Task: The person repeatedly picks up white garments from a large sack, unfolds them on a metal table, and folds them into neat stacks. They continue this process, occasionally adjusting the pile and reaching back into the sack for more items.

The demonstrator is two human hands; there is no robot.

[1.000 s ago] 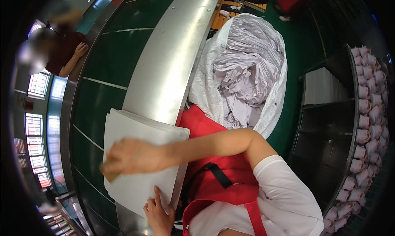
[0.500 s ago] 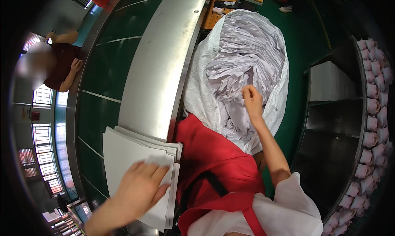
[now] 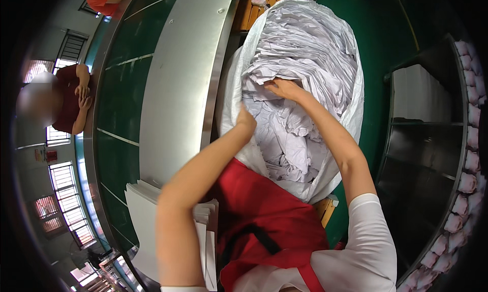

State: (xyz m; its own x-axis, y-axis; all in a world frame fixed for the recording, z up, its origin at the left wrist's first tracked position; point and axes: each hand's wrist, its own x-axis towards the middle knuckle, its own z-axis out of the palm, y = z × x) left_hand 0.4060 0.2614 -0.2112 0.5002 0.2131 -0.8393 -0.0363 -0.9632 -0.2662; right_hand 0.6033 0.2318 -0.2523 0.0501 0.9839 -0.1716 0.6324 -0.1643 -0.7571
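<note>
A big white woven sack (image 3: pixel 358 96) stands wide at the top, full of crumpled, folded white paper (image 3: pixel 305 42). My right hand (image 3: pixel 285 88) reaches into it, its fingers closed at the front edge of the layered paper; the fingertips are partly hidden there. At the sack's left rim is my left hand (image 3: pixel 247 121), slightly blurred, with its fingers curled around the white edge. Below the layered pile, looser crumpled sheets lie in the near part of the sack. A stack of flat white boards (image 3: pixel 145 215) rests on the bench, partly behind my left forearm.
A long steel bench top (image 3: pixel 170 88) runs along my left, beside a green conveyor belt (image 3: pixel 119 106). Across it sits a person in dark red (image 3: pixel 66 98). On the right stands a dark shelf rack (image 3: pixel 417 154), with rows of pale pink bundles (image 3: pixel 467 182) beyond.
My left hand has left the board stack and moved to the sack's left rim. My right hand has moved farther in, to the layered paper. The view has shifted.
</note>
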